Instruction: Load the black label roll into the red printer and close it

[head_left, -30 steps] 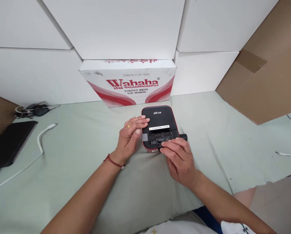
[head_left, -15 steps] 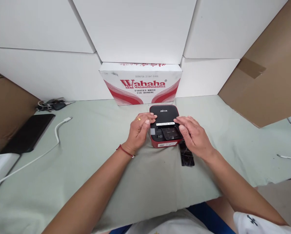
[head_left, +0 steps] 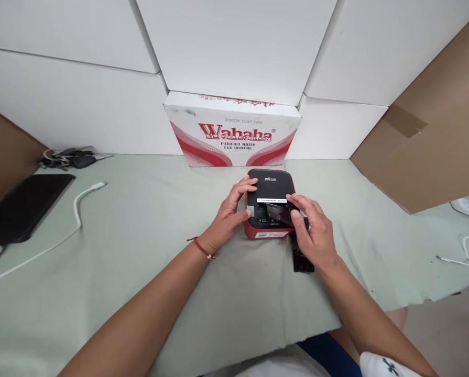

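Note:
A small black box-shaped device with red sides (head_left: 271,188) lies on the cloth, a white warning strip across its top and a white label on its near side. My left hand (head_left: 230,209) grips its left edge, fingertips on the top and thumb at the near left corner. At its right edge, my right hand (head_left: 315,225) has thumb and fingers around a dark, glossy piece of film (head_left: 278,213), which is tilted up over the near part of the top. A second dark film piece (head_left: 302,256) lies below my right hand, partly hidden by it.
A Wahaha water carton (head_left: 236,136) stands behind the device, against white boxes (head_left: 234,47). On the left are keys (head_left: 75,157), a black flat object (head_left: 25,207) and a white cable (head_left: 77,209). A brown cardboard box (head_left: 426,131) and another cable (head_left: 454,261) are on the right.
My left thumb has moved down to the device's near left corner, and its fingers have spread. The dark film on top has been lifted and shifted right, uncovering markings beneath. The view has shifted slightly.

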Demonstrator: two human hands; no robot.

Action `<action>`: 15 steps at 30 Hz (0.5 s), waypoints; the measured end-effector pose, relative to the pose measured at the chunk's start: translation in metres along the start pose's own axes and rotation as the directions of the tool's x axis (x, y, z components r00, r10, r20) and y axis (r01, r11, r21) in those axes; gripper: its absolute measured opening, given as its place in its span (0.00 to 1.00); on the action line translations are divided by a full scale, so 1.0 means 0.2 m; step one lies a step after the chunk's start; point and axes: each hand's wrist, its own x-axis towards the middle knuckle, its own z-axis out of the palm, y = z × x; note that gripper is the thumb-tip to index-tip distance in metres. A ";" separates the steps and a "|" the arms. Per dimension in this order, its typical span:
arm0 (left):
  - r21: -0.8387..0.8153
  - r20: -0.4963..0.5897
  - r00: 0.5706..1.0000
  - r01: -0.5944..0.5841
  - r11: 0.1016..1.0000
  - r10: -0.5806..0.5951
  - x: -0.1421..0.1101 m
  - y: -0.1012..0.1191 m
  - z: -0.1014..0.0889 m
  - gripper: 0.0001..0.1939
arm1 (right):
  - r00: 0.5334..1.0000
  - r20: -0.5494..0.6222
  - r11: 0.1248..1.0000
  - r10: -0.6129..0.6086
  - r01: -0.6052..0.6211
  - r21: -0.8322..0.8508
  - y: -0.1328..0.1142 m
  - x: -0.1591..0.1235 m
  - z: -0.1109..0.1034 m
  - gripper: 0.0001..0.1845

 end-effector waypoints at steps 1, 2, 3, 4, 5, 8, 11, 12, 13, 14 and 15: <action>-0.047 -0.024 1.000 0.019 0.999 -0.020 0.00 -0.01 0.02 0.29 | 0.999 -0.010 1.000 -0.032 0.032 -0.001 -0.02 -0.02 0.00 0.20; -0.089 -0.046 0.998 0.043 0.995 -0.047 0.00 -0.03 0.03 0.34 | 0.997 -0.007 0.997 -0.077 0.077 -0.003 -0.05 -0.03 0.00 0.21; -0.122 -0.062 0.995 0.071 0.990 -0.079 0.01 -0.04 0.04 0.39 | 0.991 0.006 0.991 -0.130 0.130 -0.004 -0.06 -0.05 0.00 0.23; -0.145 -0.071 0.991 0.099 0.984 -0.110 0.01 -0.05 0.06 0.44 | 0.982 0.028 0.983 -0.184 0.185 -0.003 -0.08 -0.07 0.00 0.25; -0.159 -0.072 0.988 0.125 0.979 -0.138 0.01 -0.05 0.07 0.47 | 0.972 0.051 0.973 -0.229 0.230 0.000 -0.09 -0.08 0.00 0.27; -0.191 -0.045 0.980 0.182 0.965 -0.193 0.02 -0.06 0.08 0.54 | 0.954 0.088 0.958 -0.286 0.286 0.013 -0.09 -0.12 0.00 0.31; -0.287 -0.024 0.971 0.219 0.932 -0.236 0.02 -0.06 0.08 0.57 | 0.955 0.098 0.960 -0.280 0.280 0.016 -0.08 -0.11 -0.01 0.31; -0.330 -0.023 0.968 0.228 0.916 -0.249 0.02 -0.05 0.08 0.58 | 0.955 0.100 0.960 -0.281 0.280 0.019 -0.08 -0.11 -0.01 0.31; -0.367 -0.024 0.965 0.233 0.901 -0.260 0.02 -0.05 0.08 0.58 | 0.953 0.100 0.959 -0.285 0.284 0.023 -0.08 -0.09 -0.01 0.30; -0.394 -0.028 0.963 0.235 0.888 -0.268 0.02 -0.04 0.09 0.57 | 0.951 0.100 0.957 -0.291 0.290 0.028 -0.08 -0.08 -0.01 0.30; -0.409 -0.033 0.962 0.234 0.882 -0.271 0.02 -0.04 0.09 0.57 | 0.949 0.102 0.955 -0.298 0.296 0.033 -0.08 -0.07 -0.02 0.29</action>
